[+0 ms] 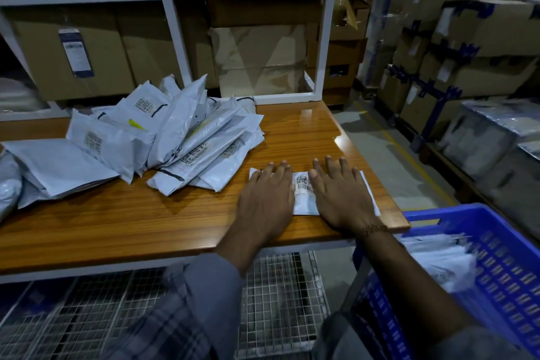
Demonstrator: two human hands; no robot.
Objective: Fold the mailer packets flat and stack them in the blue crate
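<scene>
A white mailer packet [304,194] with a barcode label lies flat on the wooden table [146,213] near its right front corner. My left hand [267,197] presses on the packet's left half with straight fingers. My right hand [340,196] lies palm down on its right half, fingers spread. A loose pile of grey-white mailer packets [181,137] covers the table's left and middle back. The blue crate [502,245] stands low at the right, beside the table's corner, with several white packets [438,260] inside.
White shelving [321,47] with cardboard boxes [257,58] rises behind the table. A wire mesh shelf [277,301] sits under the table. Stacked wrapped cartons [467,47] line the aisle at the right, past a grey floor with a yellow line.
</scene>
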